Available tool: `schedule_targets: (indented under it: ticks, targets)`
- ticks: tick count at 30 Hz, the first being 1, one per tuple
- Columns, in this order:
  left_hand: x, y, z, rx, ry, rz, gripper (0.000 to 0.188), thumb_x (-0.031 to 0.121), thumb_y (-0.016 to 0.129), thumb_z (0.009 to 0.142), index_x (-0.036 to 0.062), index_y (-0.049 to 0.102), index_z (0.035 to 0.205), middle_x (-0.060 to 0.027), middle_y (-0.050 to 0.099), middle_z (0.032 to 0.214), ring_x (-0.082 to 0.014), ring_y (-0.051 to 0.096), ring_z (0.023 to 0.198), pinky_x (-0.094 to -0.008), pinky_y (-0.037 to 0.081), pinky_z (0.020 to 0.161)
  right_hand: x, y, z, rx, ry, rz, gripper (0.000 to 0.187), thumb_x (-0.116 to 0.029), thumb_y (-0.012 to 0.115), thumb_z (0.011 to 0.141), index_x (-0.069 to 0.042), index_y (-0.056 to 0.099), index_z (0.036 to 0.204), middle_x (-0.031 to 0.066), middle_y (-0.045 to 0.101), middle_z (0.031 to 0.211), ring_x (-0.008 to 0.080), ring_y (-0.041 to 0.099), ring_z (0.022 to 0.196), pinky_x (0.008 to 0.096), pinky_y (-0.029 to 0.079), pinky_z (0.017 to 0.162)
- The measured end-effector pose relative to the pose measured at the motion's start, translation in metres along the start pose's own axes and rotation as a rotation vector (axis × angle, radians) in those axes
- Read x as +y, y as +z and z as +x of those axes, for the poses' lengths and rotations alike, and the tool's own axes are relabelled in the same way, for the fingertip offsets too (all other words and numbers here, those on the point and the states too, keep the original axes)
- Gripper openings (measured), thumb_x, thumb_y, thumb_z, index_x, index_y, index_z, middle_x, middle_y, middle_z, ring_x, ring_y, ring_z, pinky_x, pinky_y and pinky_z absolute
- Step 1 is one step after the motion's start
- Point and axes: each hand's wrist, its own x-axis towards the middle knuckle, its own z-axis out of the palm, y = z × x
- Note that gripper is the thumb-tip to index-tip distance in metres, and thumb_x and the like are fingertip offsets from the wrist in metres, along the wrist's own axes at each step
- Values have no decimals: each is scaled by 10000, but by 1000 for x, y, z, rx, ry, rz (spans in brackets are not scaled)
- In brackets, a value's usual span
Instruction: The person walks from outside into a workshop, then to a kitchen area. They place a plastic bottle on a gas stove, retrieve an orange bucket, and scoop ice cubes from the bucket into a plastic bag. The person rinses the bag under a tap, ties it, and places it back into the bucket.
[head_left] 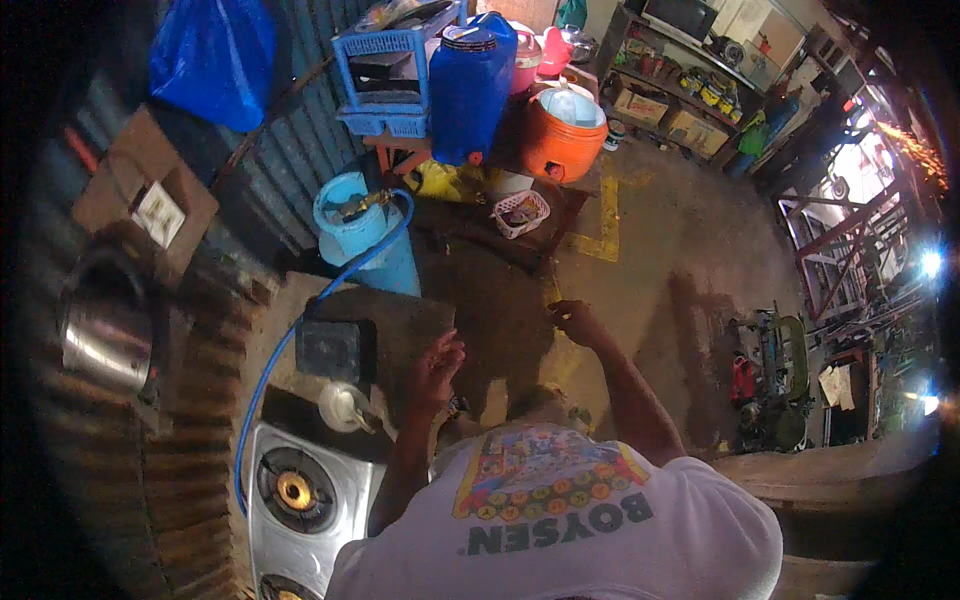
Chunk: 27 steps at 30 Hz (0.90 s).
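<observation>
My left hand (438,368) is raised over the edge of the counter (420,312), its fingers apart and nothing visible in them. Out in front of me to the right, my right hand (577,323) has its fingers drawn together in a pinch. Whatever it may hold is too small to make out against the floor. Nearest to the left hand are a pale metal cup with a handle (342,407) and a dark rectangular block (332,350). Beside my left forearm sits a silver two-burner gas stove (335,480).
A blue hose (262,385) runs from the stove to a light-blue gas cylinder (375,255). Beyond stand a low table (545,238) with a pink basket (521,214), an orange water cooler (563,135) and a blue drum (468,100). Green machinery (793,365) stands right.
</observation>
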Motion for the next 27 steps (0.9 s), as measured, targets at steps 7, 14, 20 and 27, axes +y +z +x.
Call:
schedule_targets:
  ticks: [7,14,20,27]
  targets:
    - [25,9,105,54,-15,233,442,168,653,948,63,544,1364,-91,656,1162,-140,608,1054,-313,502,917,16,-56,99,54,241,245,365,-201,653,907,-29,664,1229,134,731,964,185,686,762,348,542,710]
    - [-20,-3,187,266,171,556,357,154,631,939,45,608,1279,-100,691,1133,-175,658,990,-318,521,882,50,-151,214,-94,98,6,400,-269,654,914,-34,651,1238,137,727,997,184,685,835,354,538,756]
    - [-45,42,238,373,-122,526,350,180,648,923,41,627,1243,-115,701,1114,-201,677,974,-325,530,866,256,-86,172,-573,374,-174,386,-418,573,942,-82,707,1077,113,680,866,260,630,825,370,521,808]
    - [-60,79,390,133,-260,778,357,188,657,916,41,628,1241,-116,701,1111,-204,677,976,-329,530,869,335,-90,89,-610,872,94,411,-444,544,951,-82,717,1039,112,674,852,276,630,824,382,524,806]
